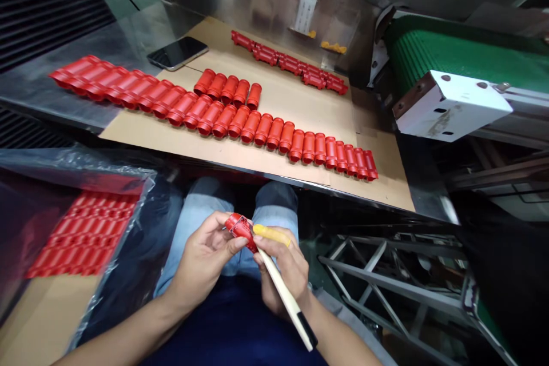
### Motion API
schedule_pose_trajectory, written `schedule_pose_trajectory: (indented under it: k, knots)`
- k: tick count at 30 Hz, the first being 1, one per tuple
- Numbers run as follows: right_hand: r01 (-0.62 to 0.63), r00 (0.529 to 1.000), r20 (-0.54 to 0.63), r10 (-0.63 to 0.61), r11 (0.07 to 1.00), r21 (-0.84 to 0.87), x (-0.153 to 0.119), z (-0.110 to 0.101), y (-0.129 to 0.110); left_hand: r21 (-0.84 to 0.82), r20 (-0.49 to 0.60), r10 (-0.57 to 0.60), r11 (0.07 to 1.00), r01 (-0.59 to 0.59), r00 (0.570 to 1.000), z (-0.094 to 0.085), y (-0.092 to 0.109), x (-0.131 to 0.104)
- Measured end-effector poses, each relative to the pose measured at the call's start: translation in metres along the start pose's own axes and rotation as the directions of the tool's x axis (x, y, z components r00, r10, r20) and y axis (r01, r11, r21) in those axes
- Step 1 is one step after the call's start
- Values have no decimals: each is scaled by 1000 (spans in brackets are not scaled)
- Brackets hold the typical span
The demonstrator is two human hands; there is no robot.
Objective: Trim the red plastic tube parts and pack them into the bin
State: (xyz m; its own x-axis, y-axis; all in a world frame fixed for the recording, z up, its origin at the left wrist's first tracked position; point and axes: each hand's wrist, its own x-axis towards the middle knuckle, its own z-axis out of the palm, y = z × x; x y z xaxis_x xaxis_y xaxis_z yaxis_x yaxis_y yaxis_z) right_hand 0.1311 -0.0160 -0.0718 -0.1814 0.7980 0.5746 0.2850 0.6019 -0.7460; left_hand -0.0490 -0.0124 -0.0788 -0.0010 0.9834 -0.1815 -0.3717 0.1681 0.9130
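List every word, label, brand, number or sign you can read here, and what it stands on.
No text is legible.
White label on the metal panel: printed marks, too small and blurred to read.
Held red part: dark marks, too blurred to tell whether they are lettering.
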Motion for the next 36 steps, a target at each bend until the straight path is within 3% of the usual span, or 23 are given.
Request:
schedule_pose_trajectory:
  k: [6,14,23,27,32,34,36]
  knots:
    - [-54,998,29,52,996,76,0,-4,-1,-5,15,-45,999,46,999,0,2,1]
    - [-52,998,51,49,997,50,5,-6,-1,15,19,1,1000,-1,1000,3,6,2]
    - [-80,997,4,80,995,50,2,-5,-1,14,28,6,1000,-7,1000,5,6,2]
    - [-62,992,110,58,997,33,11,-16,2,24,22,9,1000,-10,1000,5,5,4]
    - [68,964,253,-78,996,49,18,-27,14,-10,105,-64,998,65,992,-1,2,7]
    - [1,989,149,-8,999,49,14,-27,17,-77,119,-126,988,136,985,-2,4,7]
    - [-155,986,-47,161,982,106,10,-27,18,-155,132,-210,961,230,969,-1,7,5]
